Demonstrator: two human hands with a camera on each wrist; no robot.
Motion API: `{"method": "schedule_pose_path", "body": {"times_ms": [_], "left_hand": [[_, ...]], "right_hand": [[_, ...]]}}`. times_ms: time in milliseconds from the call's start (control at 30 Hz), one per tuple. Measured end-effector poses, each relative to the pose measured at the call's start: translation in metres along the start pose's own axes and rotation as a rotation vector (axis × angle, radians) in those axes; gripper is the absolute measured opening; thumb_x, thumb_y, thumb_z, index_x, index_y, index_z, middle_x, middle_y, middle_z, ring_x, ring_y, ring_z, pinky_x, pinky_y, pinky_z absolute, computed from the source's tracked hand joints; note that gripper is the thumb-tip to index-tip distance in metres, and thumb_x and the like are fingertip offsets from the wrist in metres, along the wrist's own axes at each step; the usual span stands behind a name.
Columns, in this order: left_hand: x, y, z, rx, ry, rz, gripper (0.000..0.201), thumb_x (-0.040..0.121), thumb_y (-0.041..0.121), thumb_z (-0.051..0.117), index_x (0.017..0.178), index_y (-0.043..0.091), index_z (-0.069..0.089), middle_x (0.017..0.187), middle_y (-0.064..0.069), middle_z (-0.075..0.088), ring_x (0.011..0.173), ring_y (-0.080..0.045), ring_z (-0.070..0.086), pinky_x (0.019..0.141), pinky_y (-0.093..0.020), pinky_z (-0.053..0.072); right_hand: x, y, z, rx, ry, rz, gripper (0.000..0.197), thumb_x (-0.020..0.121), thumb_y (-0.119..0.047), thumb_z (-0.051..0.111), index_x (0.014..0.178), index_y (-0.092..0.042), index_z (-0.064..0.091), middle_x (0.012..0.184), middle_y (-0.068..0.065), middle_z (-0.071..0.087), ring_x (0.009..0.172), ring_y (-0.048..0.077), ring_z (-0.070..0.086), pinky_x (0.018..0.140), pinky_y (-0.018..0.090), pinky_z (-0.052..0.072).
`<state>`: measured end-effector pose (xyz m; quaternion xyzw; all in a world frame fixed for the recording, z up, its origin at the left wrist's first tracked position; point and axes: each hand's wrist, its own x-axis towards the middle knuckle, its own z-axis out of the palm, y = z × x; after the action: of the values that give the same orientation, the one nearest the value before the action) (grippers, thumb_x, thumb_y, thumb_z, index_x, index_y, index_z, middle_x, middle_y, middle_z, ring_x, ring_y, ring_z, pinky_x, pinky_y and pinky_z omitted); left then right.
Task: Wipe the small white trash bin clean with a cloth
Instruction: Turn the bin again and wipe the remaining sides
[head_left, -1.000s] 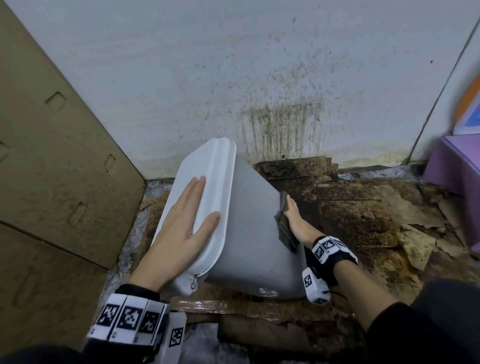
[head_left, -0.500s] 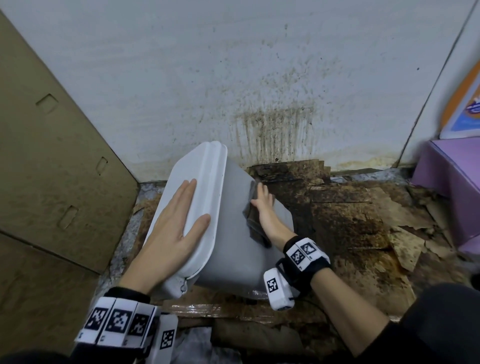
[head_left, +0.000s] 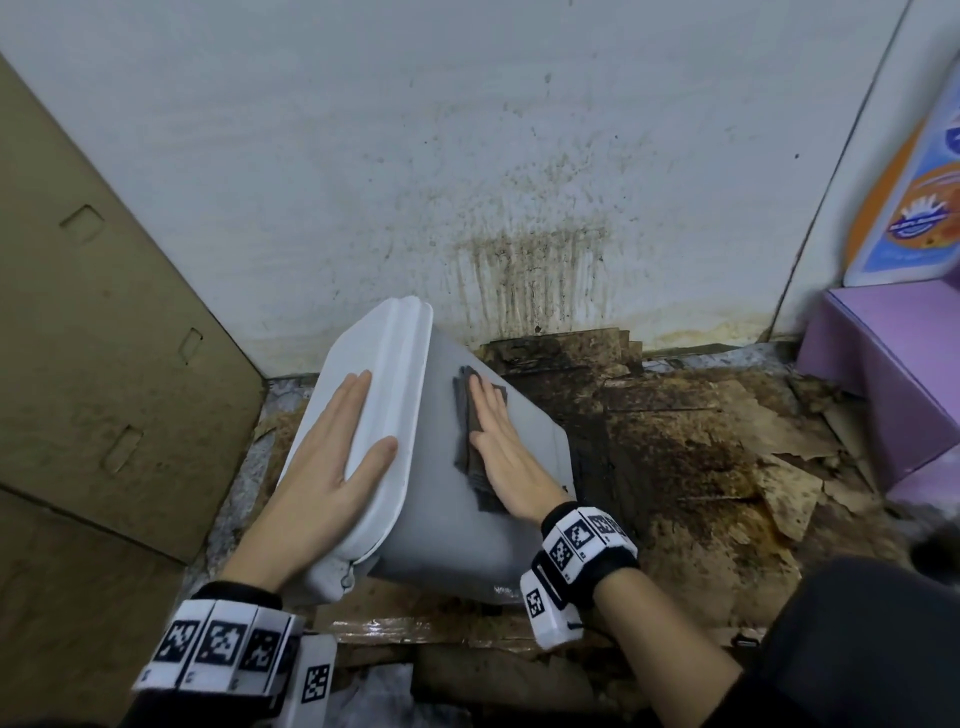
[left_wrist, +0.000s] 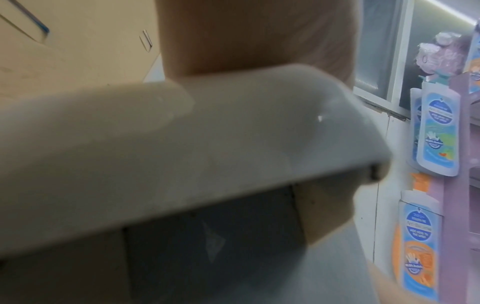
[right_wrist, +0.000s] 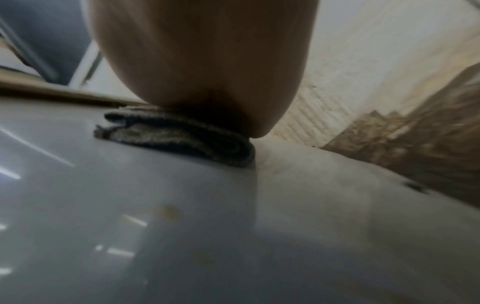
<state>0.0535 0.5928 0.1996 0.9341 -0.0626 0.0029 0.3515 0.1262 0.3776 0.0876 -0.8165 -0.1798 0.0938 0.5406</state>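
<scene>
The cloth (head_left: 475, 431) lies mostly hidden under the right hand (head_left: 506, 447); beside it, the bin (left_wrist: 130, 133) looks blurred at the left wrist.

Smooth, glossy white plastic trash bin (head_left: 457, 530); folded dark grey cloth (right_wrist: 179, 139), coarse and fuzzy; matt brown cardboard panels (head_left: 104, 364); rough, stained white wall (head_left: 467, 156).

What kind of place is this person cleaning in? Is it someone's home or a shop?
Probably a shop's back corner, not a home. A purple display stand carries hand-wash bottle cut-outs, cardboard sheets lean on the left, and the stained wall and littered floor suggest a waste spot.
</scene>
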Motion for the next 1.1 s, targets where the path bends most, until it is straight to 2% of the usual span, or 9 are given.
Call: {"method": "schedule_pose_path", "body": {"times_ms": [167,267,433,567,700,767,900,967,1100], "left_hand": [[0.0,0.0,0.001,-0.007,0.002,0.008,0.078,0.095,0.072,0.038,0.161,0.049,0.006,0.167,0.034,0.005,0.153,0.01,0.006,0.13,-0.043,0.014],[0.001,0.002,0.002,0.006,0.012,0.01,0.081,0.092,0.074,0.037,0.162,0.046,0.008,0.168,0.032,0.006,0.153,0.011,0.006,0.13,-0.041,0.013],[0.001,0.007,0.004,0.023,0.012,0.013,0.077,0.098,0.068,0.039,0.163,0.041,0.009,0.169,0.028,0.007,0.154,0.009,0.005,0.13,-0.038,0.011],[0.001,0.01,0.005,0.039,0.012,0.016,0.071,0.103,0.057,0.042,0.164,0.039,0.008,0.17,0.024,0.007,0.155,0.005,0.005,0.13,-0.037,0.009],[0.002,0.012,0.006,0.039,0.009,0.015,0.075,0.1,0.061,0.041,0.164,0.037,0.008,0.17,0.023,0.006,0.155,0.006,0.004,0.129,-0.032,0.008],[0.003,0.011,0.005,0.038,0.008,0.013,0.075,0.101,0.059,0.042,0.164,0.036,0.008,0.17,0.021,0.006,0.155,0.005,0.004,0.129,-0.033,0.007],[0.001,0.011,0.005,0.041,-0.008,0.008,0.073,0.104,0.053,0.043,0.164,0.035,0.006,0.17,0.022,0.003,0.155,0.005,0.001,0.129,-0.034,0.006],[0.001,0.013,0.005,0.041,-0.022,0.004,0.072,0.103,0.052,0.042,0.164,0.037,0.005,0.17,0.024,0.002,0.155,0.006,0.0,0.129,-0.033,0.006],[0.001,0.007,0.003,0.03,-0.007,0.02,0.079,0.098,0.066,0.038,0.164,0.037,0.006,0.17,0.025,0.002,0.154,0.008,0.0,0.129,-0.034,0.007]], "right_hand": [[-0.026,0.057,-0.012,0.01,0.045,0.271,0.056,0.113,-0.021,0.014,0.163,-0.022,-0.01,0.17,-0.006,-0.019,0.158,0.015,-0.018,0.127,0.033,-0.009],[-0.027,0.062,-0.009,0.045,0.082,0.368,0.055,0.113,-0.025,0.012,0.164,-0.023,-0.009,0.171,-0.004,-0.018,0.158,0.016,-0.019,0.127,0.036,-0.009],[-0.01,0.049,0.003,0.118,0.18,0.463,0.059,0.111,-0.024,0.02,0.165,-0.027,-0.003,0.173,-0.005,-0.013,0.158,0.019,-0.016,0.127,0.05,-0.006],[-0.007,0.009,0.013,0.195,0.222,0.362,0.061,0.109,-0.022,0.024,0.165,-0.027,-0.001,0.173,-0.004,-0.011,0.159,0.02,-0.016,0.128,0.052,-0.003],[-0.009,-0.055,0.025,0.262,0.163,0.182,0.068,0.099,-0.048,0.016,0.163,-0.037,-0.002,0.171,-0.009,-0.012,0.16,0.02,-0.005,0.128,0.054,0.003],[-0.012,-0.07,0.032,0.265,0.132,0.085,0.063,0.102,-0.047,0.014,0.163,-0.04,-0.002,0.171,-0.014,-0.014,0.158,0.011,-0.012,0.129,0.052,0.0],[-0.025,-0.06,0.037,0.134,0.184,-0.04,0.055,0.112,-0.028,0.016,0.164,-0.038,0.001,0.171,-0.02,-0.009,0.154,-0.003,-0.018,0.129,0.038,-0.005],[-0.031,-0.046,0.039,0.093,0.236,-0.072,0.056,0.111,-0.026,0.017,0.164,-0.039,0.006,0.171,-0.023,-0.004,0.155,-0.005,-0.012,0.128,0.032,-0.003],[-0.043,-0.009,0.04,0.063,0.287,0.011,0.059,0.105,-0.03,0.015,0.163,-0.04,0.01,0.17,-0.026,0.003,0.154,-0.008,-0.008,0.129,0.032,0.001]]}}
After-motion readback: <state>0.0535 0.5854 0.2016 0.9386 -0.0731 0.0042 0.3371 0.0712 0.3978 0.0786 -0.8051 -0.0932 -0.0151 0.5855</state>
